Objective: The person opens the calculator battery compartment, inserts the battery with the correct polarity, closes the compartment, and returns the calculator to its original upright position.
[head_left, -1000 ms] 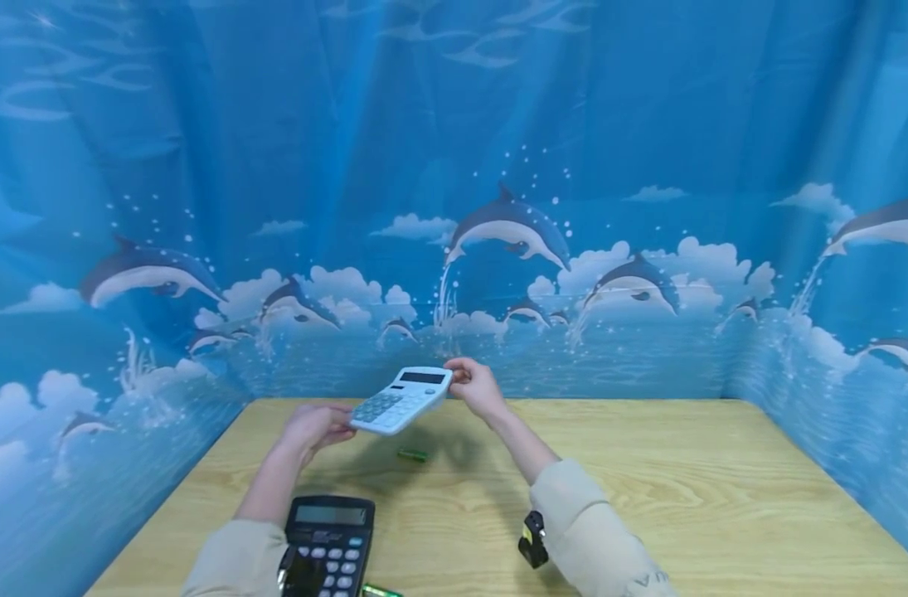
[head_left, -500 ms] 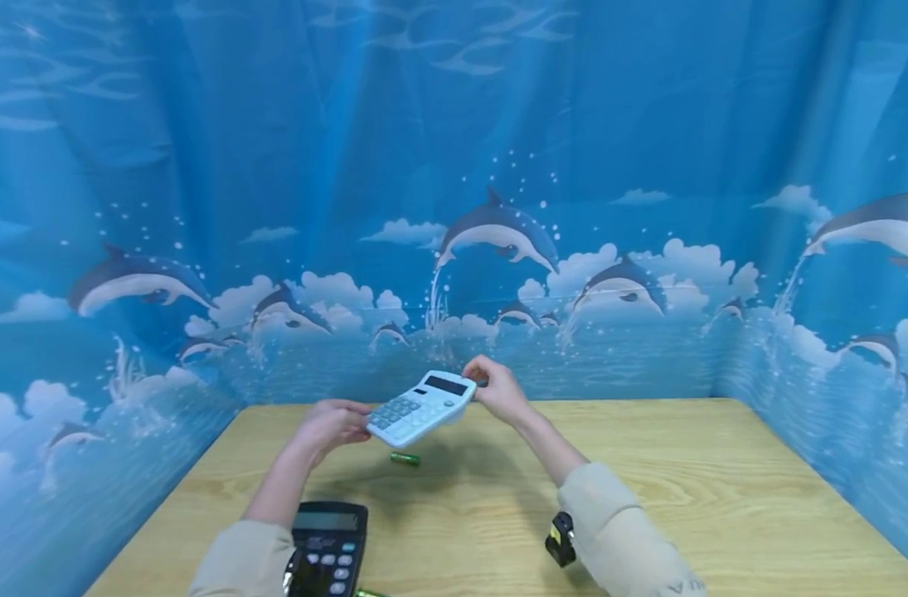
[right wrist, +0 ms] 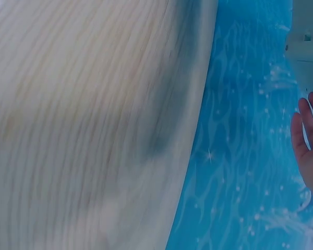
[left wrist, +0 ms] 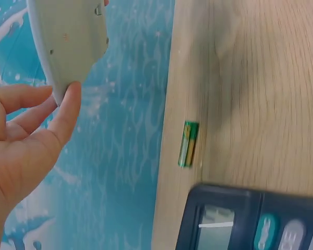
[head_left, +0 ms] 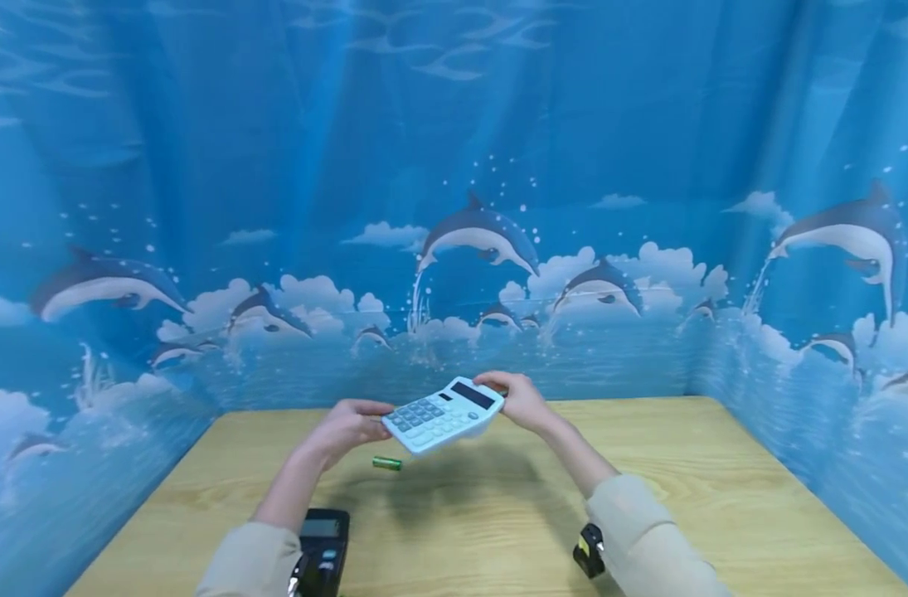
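A light blue calculator (head_left: 442, 417) is held tilted above the table, its keys and dark display facing up in the head view. My left hand (head_left: 352, 431) pinches its near left corner; in the left wrist view the thumb and fingers (left wrist: 68, 112) grip the corner from both faces. My right hand (head_left: 521, 400) holds the far right corner by the display. The pale underside of the calculator (right wrist: 308, 47) shows at the edge of the right wrist view. Below, a green battery (head_left: 387, 463) lies on the table near my left hand.
A black calculator (head_left: 325, 539) lies on the wooden table (head_left: 685, 481), partly hidden by my left forearm. A dark wrist camera (head_left: 589, 551) sits at my right sleeve. Behind the table hangs a blue curtain (head_left: 334, 166) with dolphins.
Both hands have carried the light blue calculator to the right relative to the table. The grip on both corners stays the same. The head view has turned slightly right.
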A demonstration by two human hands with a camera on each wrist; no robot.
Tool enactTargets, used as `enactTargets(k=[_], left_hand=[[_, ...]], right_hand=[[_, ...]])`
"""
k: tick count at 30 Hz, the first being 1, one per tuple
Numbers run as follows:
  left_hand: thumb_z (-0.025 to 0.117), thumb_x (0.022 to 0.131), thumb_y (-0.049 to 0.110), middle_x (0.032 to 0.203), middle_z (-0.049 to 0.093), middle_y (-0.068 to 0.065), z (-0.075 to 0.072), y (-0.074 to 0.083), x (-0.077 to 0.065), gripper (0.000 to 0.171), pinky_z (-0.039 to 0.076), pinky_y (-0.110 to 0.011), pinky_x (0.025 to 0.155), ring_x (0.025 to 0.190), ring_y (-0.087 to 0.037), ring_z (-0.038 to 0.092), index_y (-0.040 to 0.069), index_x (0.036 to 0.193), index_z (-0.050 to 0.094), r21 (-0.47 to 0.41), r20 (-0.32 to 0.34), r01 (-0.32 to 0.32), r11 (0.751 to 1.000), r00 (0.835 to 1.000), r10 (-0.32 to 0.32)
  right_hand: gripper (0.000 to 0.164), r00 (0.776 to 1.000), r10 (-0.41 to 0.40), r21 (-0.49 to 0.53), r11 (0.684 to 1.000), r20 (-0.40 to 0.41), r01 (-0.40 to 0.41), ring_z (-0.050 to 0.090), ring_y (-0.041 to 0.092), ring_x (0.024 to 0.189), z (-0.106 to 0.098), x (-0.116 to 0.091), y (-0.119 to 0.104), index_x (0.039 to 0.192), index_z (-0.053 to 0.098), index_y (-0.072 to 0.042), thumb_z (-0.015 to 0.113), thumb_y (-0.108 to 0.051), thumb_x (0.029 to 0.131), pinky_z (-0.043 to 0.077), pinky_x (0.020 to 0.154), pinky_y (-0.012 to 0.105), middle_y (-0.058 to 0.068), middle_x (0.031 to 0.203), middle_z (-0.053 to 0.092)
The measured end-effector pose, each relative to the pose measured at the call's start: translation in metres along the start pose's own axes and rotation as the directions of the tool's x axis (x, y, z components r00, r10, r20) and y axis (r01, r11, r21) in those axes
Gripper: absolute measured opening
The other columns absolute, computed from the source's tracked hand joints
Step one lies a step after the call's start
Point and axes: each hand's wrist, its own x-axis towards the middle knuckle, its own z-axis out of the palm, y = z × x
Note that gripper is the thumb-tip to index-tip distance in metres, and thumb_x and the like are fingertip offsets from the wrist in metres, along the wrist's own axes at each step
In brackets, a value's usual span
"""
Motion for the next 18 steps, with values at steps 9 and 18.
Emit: enactTargets(k=[9, 18], left_hand=[[0.062, 0.081, -0.004, 0.104, 0.062, -0.021, 0.023, 0.002, 0.008, 0.042, 0.049, -0.042, 0.084, 0.095, -0.031, 0.061, -0.014, 0.12, 0.051, 0.126, -0.002, -0.094, 0.988, 0.995, 0.096], [0.063, 0.082, -0.004, 0.09, 0.065, -0.015, 0.047, 0.004, 0.014, 0.018, 0.052, -0.039, 0.077, 0.081, -0.025, 0.065, -0.006, 0.1, 0.062, 0.094, -0.084, -0.06, 0.994, 0.994, 0.068]], right_hand=[[0.031, 0.999, 0.02, -0.151, 0.989, 0.04, -0.014, 0.057, 0.033, 0.103, -0.03, -0.019, 0.017, 0.113, 0.063, 0.001, 0.06, 0.006, 0.083, 0.051, 0.073, 0.036, 0.017, 0.11, 0.063], [0.021, 0.994, -0.09, -0.333, 0.937, 0.067, 0.107, 0.061, 0.026, 0.09, -0.046, -0.041, 0.011, 0.097, 0.072, -0.003, 0.074, -0.007, 0.077, 0.05, 0.074, 0.034, 0.006, 0.093, 0.067]])
